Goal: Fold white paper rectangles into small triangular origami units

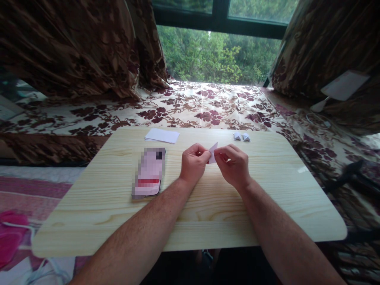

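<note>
A small piece of folded white paper (pixel 213 152) is held up between my two hands above the middle of the table. My left hand (pixel 194 160) pinches its left side between thumb and forefinger. On the other side, my right hand (pixel 233 162) grips the paper's right edge with bent fingers. The fingertips cover part of the paper, so its exact folds cannot be made out. Beyond my right hand, two small folded paper shapes (pixel 242 137) stand side by side. A stack of white paper sheets (pixel 162 135) lies at the far left of the table.
A phone (pixel 149 172), partly blurred out, lies left of my left hand. The pale wooden table (pixel 118 221) has rounded corners. Behind it are a flower-patterned cloth (pixel 208 103) and a window (pixel 213 55). A white lamp (pixel 344 85) stands at the right.
</note>
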